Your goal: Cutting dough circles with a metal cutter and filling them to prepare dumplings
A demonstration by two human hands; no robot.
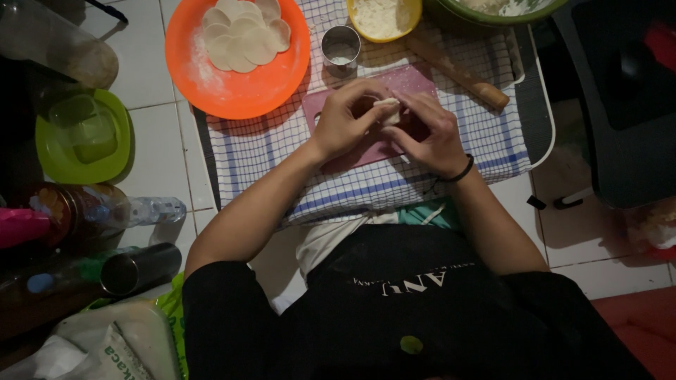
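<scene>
Item: one folded dough piece (386, 109), pinched between the fingertips of the left hand (343, 121) and right hand (431, 134), both closed on it, held just above the pink cutting board (415, 81).

Risks, as judged: the thin dough could be torn by too hard a pinch; a seam pressed unevenly could open.

Counted, relative to the board:
- orange plate (232, 84), one, to its left, with a stack of round dough wrappers (243, 32), number not countable
- metal cup (341, 46), one, beyond it
- yellow flour bowl (384, 17), one, beyond it
- rolling pin (458, 70), one, to its right
</scene>
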